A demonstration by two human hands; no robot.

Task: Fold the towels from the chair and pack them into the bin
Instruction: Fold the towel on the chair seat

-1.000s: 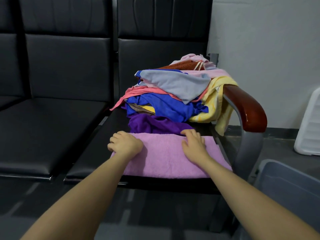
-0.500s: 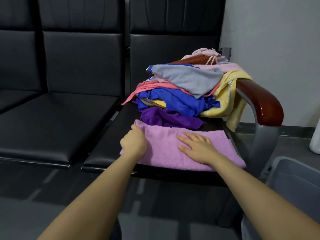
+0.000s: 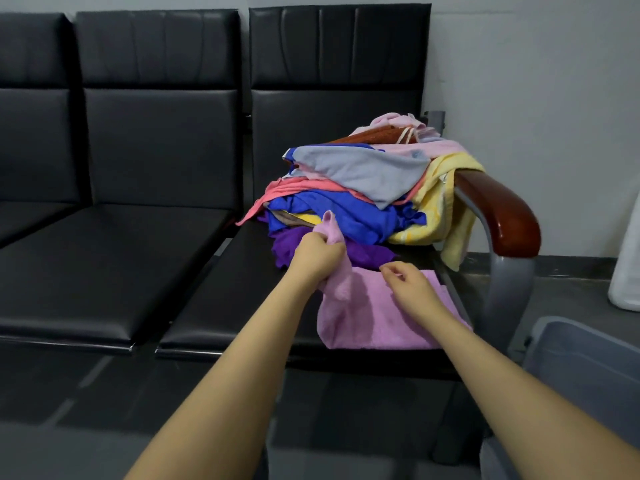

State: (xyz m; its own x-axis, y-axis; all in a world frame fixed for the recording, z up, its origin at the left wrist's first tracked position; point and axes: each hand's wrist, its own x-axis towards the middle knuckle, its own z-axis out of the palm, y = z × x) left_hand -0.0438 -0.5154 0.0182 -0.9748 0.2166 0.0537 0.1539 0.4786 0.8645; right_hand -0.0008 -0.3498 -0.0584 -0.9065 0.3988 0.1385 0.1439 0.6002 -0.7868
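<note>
Head view: at centre frame, the left hand (image 3: 320, 256) gripped the lifted left end of the pink towel (image 3: 381, 313), which lay on the chair (image 3: 214, 292) seat. The right hand (image 3: 412, 289), fingers loosely curled and empty, rested on the towel's far edge. The pile (image 3: 363, 188) sat just behind; the bin (image 3: 581, 362) at lower right. Risk: the fold skewing or the towel dragging, as the right hand barely pinned it.

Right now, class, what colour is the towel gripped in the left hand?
Light pink-lilac towel, plain, seen in the head view.
</note>
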